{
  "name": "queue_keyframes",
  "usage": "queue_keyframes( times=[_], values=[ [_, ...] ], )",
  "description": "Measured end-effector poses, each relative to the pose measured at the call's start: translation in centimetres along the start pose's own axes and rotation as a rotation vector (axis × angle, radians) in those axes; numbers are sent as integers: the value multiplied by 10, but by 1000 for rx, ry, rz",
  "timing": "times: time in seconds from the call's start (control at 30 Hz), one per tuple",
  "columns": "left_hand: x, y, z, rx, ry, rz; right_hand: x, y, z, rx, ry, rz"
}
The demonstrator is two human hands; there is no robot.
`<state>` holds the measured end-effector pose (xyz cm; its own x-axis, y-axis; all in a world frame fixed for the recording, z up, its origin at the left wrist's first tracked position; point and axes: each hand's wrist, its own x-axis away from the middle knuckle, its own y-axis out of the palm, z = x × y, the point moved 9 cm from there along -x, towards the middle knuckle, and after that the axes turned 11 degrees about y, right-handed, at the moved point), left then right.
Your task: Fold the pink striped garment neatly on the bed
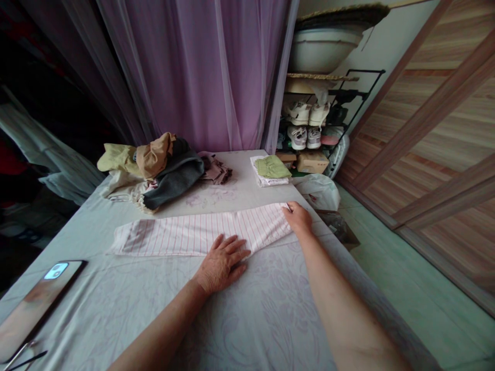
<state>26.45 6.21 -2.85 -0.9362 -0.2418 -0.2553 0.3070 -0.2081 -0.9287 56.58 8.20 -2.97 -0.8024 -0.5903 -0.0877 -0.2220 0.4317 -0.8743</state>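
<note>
A pink-and-white striped garment (185,232) lies in a long flat strip across the cloth-covered table, folded lengthwise. It looks like trousers, but I cannot tell for certain. My left hand (223,262) rests flat on its near edge, right of the middle, with the fingers spread. At the garment's right end, my right hand (298,218) pinches the corner between thumb and fingers. That end angles slightly away from me. The far left end of the strip lies loose and a little rumpled.
A heap of loose clothes (170,172) sits at the back left. A small folded stack (270,170) with a green piece on top is at the back right. A phone (42,309) lies front left. Beyond the right edge stand a shoe rack (309,123) and a plastic bag (319,191).
</note>
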Motion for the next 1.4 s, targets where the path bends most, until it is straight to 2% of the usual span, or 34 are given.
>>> queue_keyframes(
  times=[0.1,0.17,0.23,0.3,0.4,0.57,0.7,0.9,1.03,1.13,1.27,1.4],
  values=[
    [0,-1,0,6,-1,16,10,-17,-14,-55,-115,117],
    [-1,-1,0,9,-5,2,28,-23,-36,-78,-268,163],
    [-2,-1,0,12,-11,-22,54,-15,-65,-67,-453,90],
    [-2,0,0,13,-15,-40,83,3,-91,-7,-608,-45],
    [-2,-1,0,11,-15,-40,114,28,-106,121,-688,-180],
    [-1,0,0,16,-14,-18,130,39,-84,297,-659,-200],
    [-1,1,1,4,-1,-25,130,36,-71,322,-644,-178],
    [0,3,0,-9,11,-12,129,34,-70,307,-635,-116],
    [1,4,1,-6,2,2,115,22,-52,300,-489,11],
    [1,4,1,7,-3,-3,106,22,-34,329,-377,7],
    [7,0,-1,6,-4,17,104,23,-29,330,-366,-20],
    [19,-6,-3,-11,-10,46,106,20,-36,328,-365,-21]
  ],
)
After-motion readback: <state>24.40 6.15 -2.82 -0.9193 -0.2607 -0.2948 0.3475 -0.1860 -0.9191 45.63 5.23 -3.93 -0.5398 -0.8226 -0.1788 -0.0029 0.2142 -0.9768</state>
